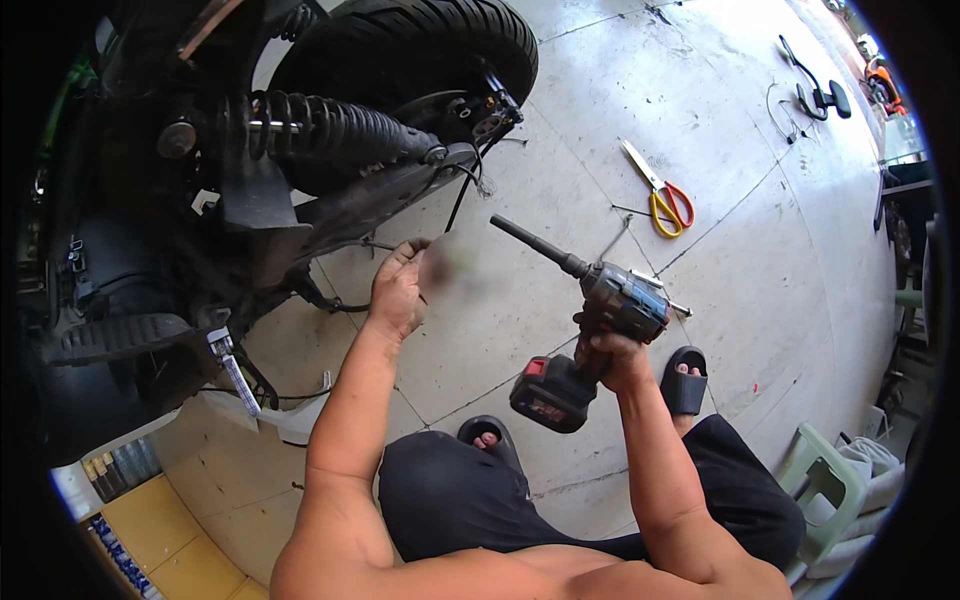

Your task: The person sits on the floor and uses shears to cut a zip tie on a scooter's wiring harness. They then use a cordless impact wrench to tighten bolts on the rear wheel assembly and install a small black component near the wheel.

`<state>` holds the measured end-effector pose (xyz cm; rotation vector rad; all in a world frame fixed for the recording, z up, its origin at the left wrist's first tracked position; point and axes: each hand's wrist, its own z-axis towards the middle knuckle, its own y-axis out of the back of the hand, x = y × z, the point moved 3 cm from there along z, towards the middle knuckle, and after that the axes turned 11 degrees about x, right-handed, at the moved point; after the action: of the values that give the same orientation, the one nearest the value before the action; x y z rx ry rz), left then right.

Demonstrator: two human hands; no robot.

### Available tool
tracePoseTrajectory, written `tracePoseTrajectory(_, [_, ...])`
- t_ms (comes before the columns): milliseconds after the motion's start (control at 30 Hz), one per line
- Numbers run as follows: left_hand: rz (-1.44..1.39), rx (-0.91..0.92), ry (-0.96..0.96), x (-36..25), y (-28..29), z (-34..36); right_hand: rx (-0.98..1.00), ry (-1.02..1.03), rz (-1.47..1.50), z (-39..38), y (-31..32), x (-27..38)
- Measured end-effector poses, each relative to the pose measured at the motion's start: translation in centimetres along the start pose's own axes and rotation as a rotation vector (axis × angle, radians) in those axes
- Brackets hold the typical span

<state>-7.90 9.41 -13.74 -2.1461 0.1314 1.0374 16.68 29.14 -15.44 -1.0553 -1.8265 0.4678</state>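
Observation:
My right hand [612,358] is wrapped round the grip of a cordless impact wrench [625,305], dark with blue parts and a black and red battery. A long dark socket [530,240] on its nose points up and left, apart from the motor scooter. Beside the scooter's rear end, my left hand [398,290] is raised with curled fingers. A blurred patch covers its fingertips, so whatever they hold cannot be made out. Up and left of that hand are the scooter's rear shock absorber [330,130] and black rear tyre [440,45].
Scissors [660,195] with red and yellow handles lie on the tiled floor [560,330], with metal tools [665,290] behind the wrench. A black bracket-like part [822,98] lies far right. A pale green plastic stool [825,490] stands at the near right, yellow boxes [165,535] at the near left.

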Motion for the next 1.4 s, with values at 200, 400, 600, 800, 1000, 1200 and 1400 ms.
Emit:
tracePoseTrajectory(200, [-0.029,0.211,-0.061,-0.1,-2.7,1.8,0.143,0.063,0.048,0.2,-1.3,-1.0])
tracePoseTrajectory(400, [0.11,0.188,-0.037,-2.0,-4.8,2.9,0.126,0.133,0.028,0.0,-1.9,-0.3])
tracePoseTrajectory(600, [-0.126,0.177,0.126,2.4,-1.4,2.6,0.005,0.289,0.147,1.7,-0.8,4.2])
tracePoseTrajectory(800, [0.282,0.223,0.208,3.3,-5.3,2.5,-0.076,0.282,-0.11,2.4,1.9,5.5])
tracePoseTrajectory(1000, [-0.084,0.421,0.286,6.0,-8.7,1.7,-0.018,0.749,-1.294,0.8,-0.7,-1.5])
tracePoseTrajectory(1200, [-0.091,0.275,0.287,8.8,-8.6,1.6,0.05,0.673,-1.213,1.4,-2.1,-5.7])
tracePoseTrajectory(1400, [0.02,0.347,0.319,8.7,-8.5,1.1,0.369,-0.295,-1.126,2.4,2.9,1.6])
